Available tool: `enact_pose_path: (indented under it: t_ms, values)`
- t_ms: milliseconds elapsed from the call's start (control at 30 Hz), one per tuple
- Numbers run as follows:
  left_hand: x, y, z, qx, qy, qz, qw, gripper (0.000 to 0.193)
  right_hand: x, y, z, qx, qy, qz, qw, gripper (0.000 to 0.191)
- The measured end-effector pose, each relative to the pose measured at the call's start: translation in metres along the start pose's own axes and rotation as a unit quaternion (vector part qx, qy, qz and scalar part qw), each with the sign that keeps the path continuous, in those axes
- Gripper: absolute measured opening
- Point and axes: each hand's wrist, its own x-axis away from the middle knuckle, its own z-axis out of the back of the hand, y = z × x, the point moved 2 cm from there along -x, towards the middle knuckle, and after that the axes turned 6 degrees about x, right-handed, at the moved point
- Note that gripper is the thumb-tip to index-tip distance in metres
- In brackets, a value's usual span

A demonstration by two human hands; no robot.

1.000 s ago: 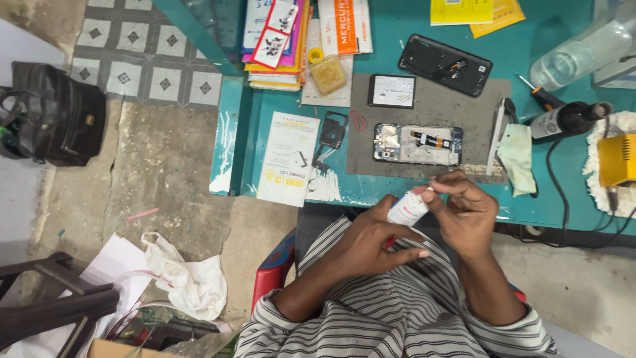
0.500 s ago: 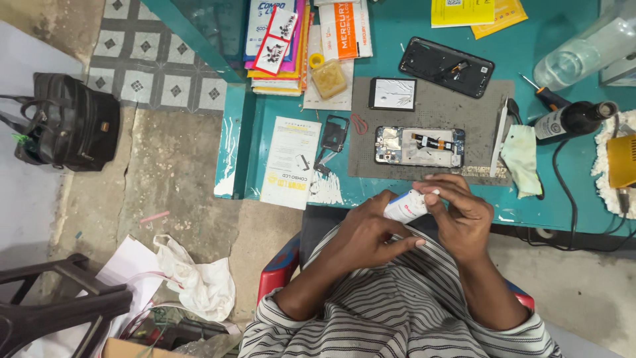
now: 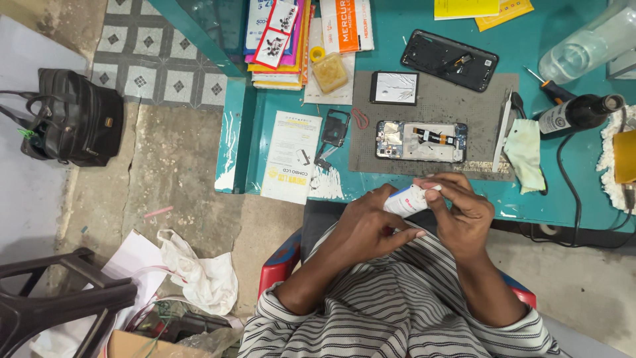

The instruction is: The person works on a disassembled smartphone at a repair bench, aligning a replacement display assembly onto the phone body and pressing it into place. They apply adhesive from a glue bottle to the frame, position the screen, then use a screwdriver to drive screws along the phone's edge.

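Teal workbench carries an opened phone on a grey mat, while just below its edge the left hand grips a small white tube and the right hand's fingers pinch its cap end, seemingly mid-opening.

Your teal worktop carries a grey mat with an opened phone on it. You also have a paper stack, a white leaflet, a dark bottle and a pale cloth lying there.
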Motion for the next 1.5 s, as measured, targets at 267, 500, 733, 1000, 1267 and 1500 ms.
enact_pose_path:
  t_ms: [267,500,733,1000,1267,1500]
  values:
    - [-0.001,-0.001,-0.008,-0.017,-0.027,0.011,0.999,0.032,-0.004,0.002,0.007,-0.032,-0.045,-0.020,0.998,0.015]
    - [0.001,-0.003,-0.009,-0.007,-0.026,0.004,1.000,0.032,-0.004,0.004,0.008,-0.024,-0.044,0.005,0.999,0.013]
    - [0.000,-0.004,-0.010,0.003,-0.014,0.012,1.000,0.031,-0.001,0.001,0.006,0.049,-0.013,0.015,0.999,0.012]
    - [-0.003,0.002,0.002,-0.029,-0.012,-0.011,0.999,0.023,0.000,0.015,0.015,-0.058,-0.008,-0.021,0.998,0.021]
    - [-0.006,-0.037,0.034,-0.110,0.069,0.063,0.990,0.045,0.013,0.062,0.063,0.255,0.150,0.118,0.948,0.016]
    - [-0.026,-0.096,0.082,-0.228,0.124,0.173,0.950,0.062,0.024,0.103,0.076,0.296,0.180,0.106,0.932,0.017]
